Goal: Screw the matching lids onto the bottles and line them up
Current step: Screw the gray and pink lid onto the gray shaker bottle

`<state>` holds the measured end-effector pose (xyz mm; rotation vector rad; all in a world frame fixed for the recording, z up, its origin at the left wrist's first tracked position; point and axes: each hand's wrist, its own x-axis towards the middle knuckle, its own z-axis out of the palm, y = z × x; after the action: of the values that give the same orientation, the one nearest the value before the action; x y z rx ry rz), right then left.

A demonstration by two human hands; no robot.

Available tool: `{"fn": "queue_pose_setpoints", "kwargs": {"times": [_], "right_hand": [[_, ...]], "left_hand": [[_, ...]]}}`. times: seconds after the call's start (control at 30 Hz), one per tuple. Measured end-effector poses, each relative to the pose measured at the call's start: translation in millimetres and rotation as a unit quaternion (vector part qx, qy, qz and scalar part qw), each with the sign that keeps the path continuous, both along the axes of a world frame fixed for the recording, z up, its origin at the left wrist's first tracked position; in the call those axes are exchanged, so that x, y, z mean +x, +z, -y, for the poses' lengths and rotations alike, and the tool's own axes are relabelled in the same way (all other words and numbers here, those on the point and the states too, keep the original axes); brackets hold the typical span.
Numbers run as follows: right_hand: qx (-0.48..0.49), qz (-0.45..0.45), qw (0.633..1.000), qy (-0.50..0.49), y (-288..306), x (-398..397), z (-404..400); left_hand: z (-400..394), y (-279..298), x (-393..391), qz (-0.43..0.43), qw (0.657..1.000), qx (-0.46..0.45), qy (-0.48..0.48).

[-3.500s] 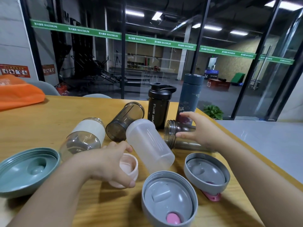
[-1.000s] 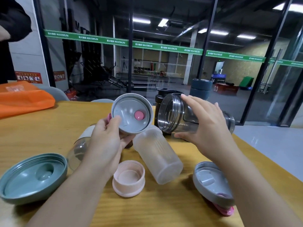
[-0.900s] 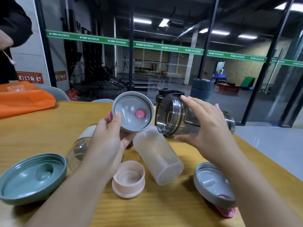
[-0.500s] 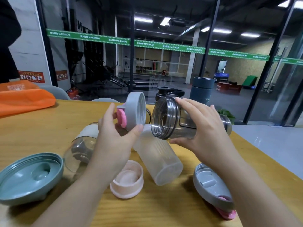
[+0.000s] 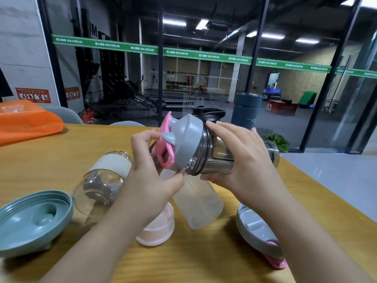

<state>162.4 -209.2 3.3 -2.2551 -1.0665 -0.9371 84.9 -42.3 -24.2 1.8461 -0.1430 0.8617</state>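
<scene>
My right hand (image 5: 240, 158) grips a smoky clear bottle (image 5: 220, 158) held sideways above the table. My left hand (image 5: 151, 172) holds a grey lid with a pink flip cap (image 5: 183, 139) against the bottle's mouth. The lid sits tilted on the threads. Below them lie a frosted bottle (image 5: 200, 203), a clear bottle with a white band (image 5: 106, 180), a pink lid (image 5: 159, 227), a teal lid (image 5: 34, 219) and a second grey lid (image 5: 257, 229). A black capped bottle (image 5: 208, 113) and a dark blue bottle (image 5: 246, 111) stand at the back.
The wooden table (image 5: 61, 152) ends at the right in an edge that runs diagonally toward me. An orange bag (image 5: 26, 121) lies at the far left. Chair backs (image 5: 65, 113) and a glass wall stand behind the table.
My left hand has turned the grey lid round and brought it onto the mouth of the smoky bottle. My right hand keeps holding the bottle sideways.
</scene>
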Motion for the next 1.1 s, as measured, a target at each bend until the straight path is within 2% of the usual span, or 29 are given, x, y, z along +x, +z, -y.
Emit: {"fn": "queue_pose_setpoints", "kwargs": {"times": [0.17,0.43,0.63,0.8,0.93,1.03,1.1], "right_hand": [[-0.005,0.009,1.0,-0.001,-1.1,-2.0,-2.6],[-0.04,0.049,0.998,0.005,-2.5,-5.7,-5.6],[-0.054,0.066,0.996,0.016,-3.6,-5.6,-7.6],[-0.086,0.058,0.994,0.03,-2.6,-3.6,-6.0],[-0.052,0.0,0.998,0.031,8.4,-0.9,5.2],[0.042,-0.078,0.996,0.012,13.2,9.9,21.6],[0.113,-0.158,0.981,-0.004,11.8,14.8,29.5]], "left_hand": [[2.3,2.6,-0.1,-0.046,0.999,0.007,-0.002],[4.4,14.7,-2.5,-0.053,0.983,-0.174,-0.025],[0.9,11.0,-0.4,-0.054,0.977,-0.176,-0.105],[3.3,8.1,1.1,-0.025,0.973,-0.205,-0.105],[1.4,8.8,-0.3,-0.014,0.978,-0.186,-0.089],[-1.0,11.3,-1.5,-0.014,0.977,-0.187,-0.097],[-1.2,13.8,-3.8,-0.019,0.978,-0.18,-0.102]]}}
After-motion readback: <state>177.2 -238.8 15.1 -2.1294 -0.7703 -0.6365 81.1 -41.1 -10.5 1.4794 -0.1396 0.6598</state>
